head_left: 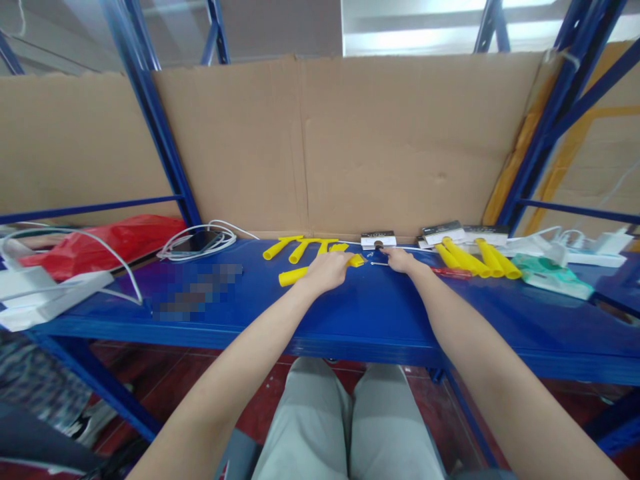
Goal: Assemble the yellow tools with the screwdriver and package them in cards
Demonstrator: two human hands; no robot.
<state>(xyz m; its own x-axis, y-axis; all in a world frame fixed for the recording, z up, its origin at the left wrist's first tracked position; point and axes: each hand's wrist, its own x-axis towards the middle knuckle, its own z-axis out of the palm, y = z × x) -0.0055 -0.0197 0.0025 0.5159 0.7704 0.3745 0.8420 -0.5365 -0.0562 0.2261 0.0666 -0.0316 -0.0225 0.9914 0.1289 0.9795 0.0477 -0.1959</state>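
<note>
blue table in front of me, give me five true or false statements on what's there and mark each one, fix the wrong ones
1. The left hand holds a yellow piece. True.
2. The red plastic lies at the right end of the blue table. False: it is at the left end.
3. The cardboard stands upright along the back of the table. True.
4. The right hand is gripping the red handle. False: the handle lies on the table, to the right of that hand.
5. The green and white packet is between the two hands. False: it lies to the right of both.
</note>
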